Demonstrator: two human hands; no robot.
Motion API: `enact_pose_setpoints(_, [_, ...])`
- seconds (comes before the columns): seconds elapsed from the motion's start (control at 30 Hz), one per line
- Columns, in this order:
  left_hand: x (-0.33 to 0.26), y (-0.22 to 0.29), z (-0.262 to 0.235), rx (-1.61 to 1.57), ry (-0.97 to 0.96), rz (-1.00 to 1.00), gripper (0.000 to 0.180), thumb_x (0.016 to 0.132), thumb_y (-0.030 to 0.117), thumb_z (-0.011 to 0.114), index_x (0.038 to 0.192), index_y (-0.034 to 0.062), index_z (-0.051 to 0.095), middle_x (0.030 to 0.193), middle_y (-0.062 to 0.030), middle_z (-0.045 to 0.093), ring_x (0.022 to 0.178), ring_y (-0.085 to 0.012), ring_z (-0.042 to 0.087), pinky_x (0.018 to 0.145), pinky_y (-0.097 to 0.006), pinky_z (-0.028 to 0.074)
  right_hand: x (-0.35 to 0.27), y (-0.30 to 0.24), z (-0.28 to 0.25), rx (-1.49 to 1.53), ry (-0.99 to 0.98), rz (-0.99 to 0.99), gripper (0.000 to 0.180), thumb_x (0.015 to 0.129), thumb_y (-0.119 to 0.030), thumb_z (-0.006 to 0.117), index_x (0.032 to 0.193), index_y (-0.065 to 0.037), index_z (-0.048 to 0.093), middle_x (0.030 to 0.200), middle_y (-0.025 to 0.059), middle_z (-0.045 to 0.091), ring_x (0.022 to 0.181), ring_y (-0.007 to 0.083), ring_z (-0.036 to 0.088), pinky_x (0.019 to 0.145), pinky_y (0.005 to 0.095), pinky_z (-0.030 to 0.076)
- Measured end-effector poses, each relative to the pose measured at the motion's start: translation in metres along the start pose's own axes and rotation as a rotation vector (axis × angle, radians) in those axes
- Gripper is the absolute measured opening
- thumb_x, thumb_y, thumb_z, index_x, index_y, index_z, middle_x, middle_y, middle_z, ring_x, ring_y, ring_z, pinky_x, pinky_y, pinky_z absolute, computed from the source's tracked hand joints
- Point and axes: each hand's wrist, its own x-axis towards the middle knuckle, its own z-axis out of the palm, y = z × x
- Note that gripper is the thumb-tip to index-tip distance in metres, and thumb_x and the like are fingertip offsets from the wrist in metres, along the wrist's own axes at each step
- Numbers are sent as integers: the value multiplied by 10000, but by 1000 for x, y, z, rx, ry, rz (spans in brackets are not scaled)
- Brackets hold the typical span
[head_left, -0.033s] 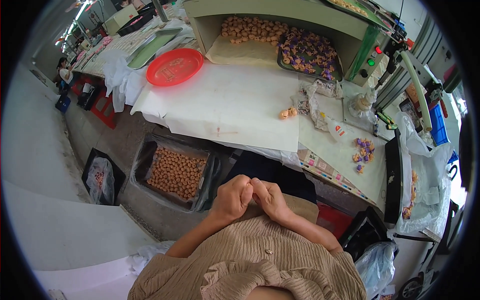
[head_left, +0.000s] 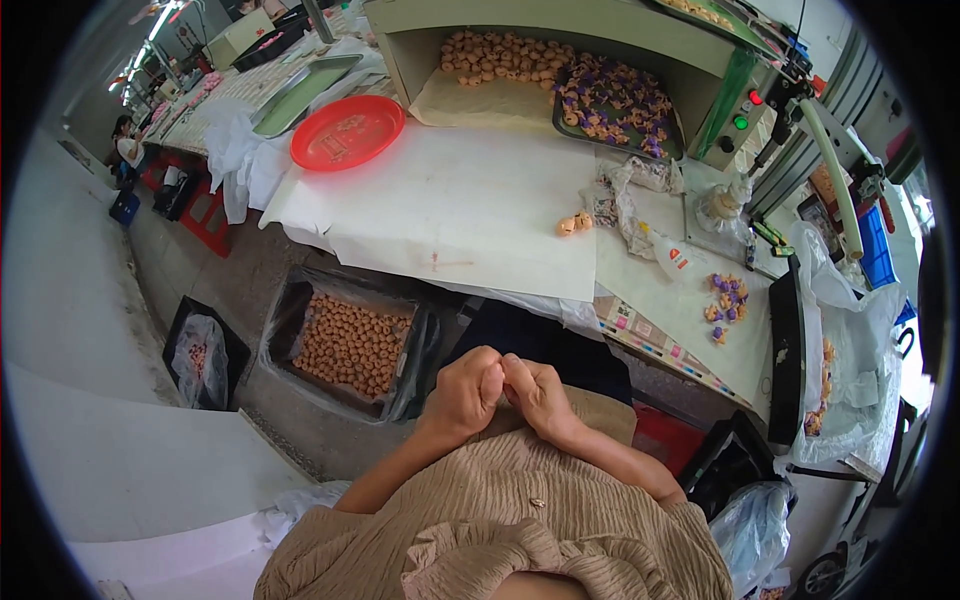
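Observation:
Over my lap, my left hand [head_left: 468,392] and my right hand [head_left: 537,393] are closed and pressed together at the fingers. Whatever they hold, if anything, is hidden inside the curled fingers. Beyond them lies the white sheet [head_left: 450,200] on the table, where a few small tan pieces [head_left: 574,224] rest at its right edge. To the left of my hands, lower than the tabletop, a lined bin [head_left: 277,335] holds many small round tan pieces [head_left: 355,342].
A red plate [head_left: 347,133] is at the table's far left. Under a grey-green housing [head_left: 560,30] are heaped tan pieces [head_left: 500,58] and a dark tray of purple-and-tan pieces [head_left: 615,105]. On the right are a white bottle [head_left: 672,258], purple pieces [head_left: 728,300] and a plastic-lined black box [head_left: 786,350].

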Motion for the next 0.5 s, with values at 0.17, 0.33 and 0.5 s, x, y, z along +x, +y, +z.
enact_pose_setpoints(0.17, [-5,5,20,-254,100,-185,434,997,330,396,744,7,537,660,-102,529,599,-217,559,531,-302,429,3,17,2,-82,133,-70,458,993,-315,432,758,32,616,590,14,499,566,74,419,509,271,361])
enact_pose_setpoints(0.33, [-8,-4,28,-313,190,-237,486,1007,382,341,772,12,552,574,-46,527,517,-124,498,484,-290,391,9,19,3,-132,145,-90,433,989,-298,446,781,34,631,607,18,525,567,76,425,506,271,367])
enact_pose_setpoints(0.5, [-2,-13,27,-198,129,-17,315,1000,266,392,1014,-20,523,827,-98,525,689,-132,526,595,-260,419,18,10,-7,12,108,-34,398,989,-284,462,782,21,614,633,0,524,598,66,448,527,253,384])
